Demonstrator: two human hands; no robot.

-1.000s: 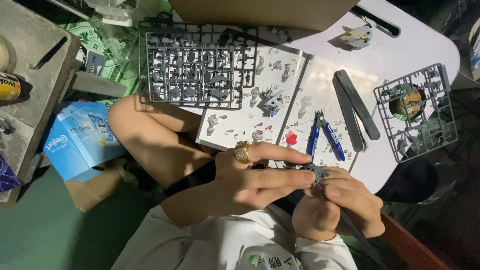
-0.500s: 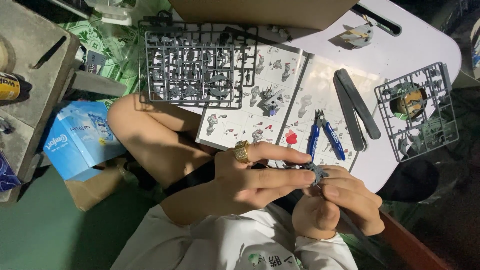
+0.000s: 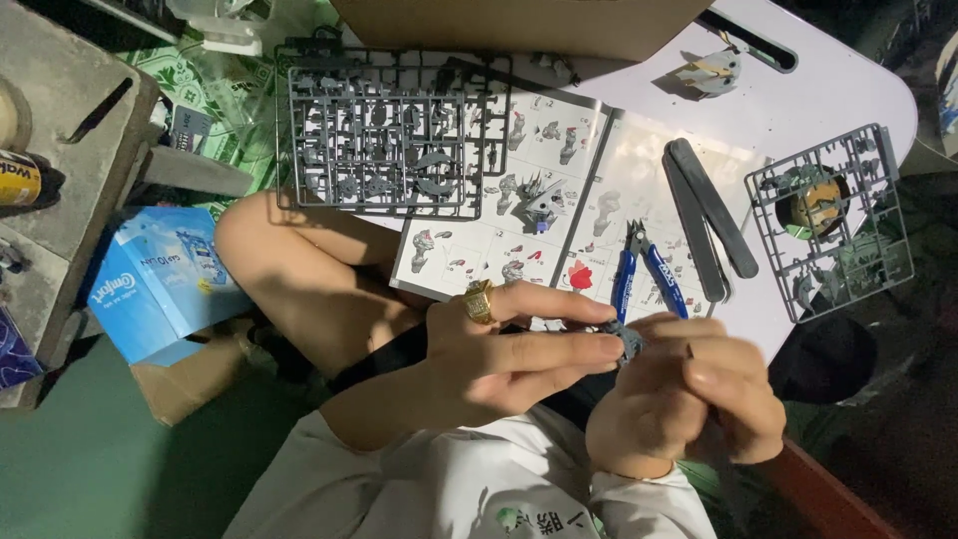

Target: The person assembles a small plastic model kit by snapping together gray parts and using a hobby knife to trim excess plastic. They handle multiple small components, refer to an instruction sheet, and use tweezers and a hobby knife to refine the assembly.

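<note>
My left hand, with a gold ring on one finger, and my right hand meet in front of my chest. Both pinch a small grey model part between the fingertips; most of the part is hidden by the fingers. Just beyond the hands lie blue-handled nippers on an open instruction booklet. A large grey parts frame rests over the booklet's left page.
The white table also holds two dark flat sticks, a smaller grey parts frame at the right edge, a small white model piece and a cardboard box. A blue box lies on the floor at left beside my bare knee.
Both hands stay together on the small grey part with only slight finger shifts. Nothing on the table has moved.
</note>
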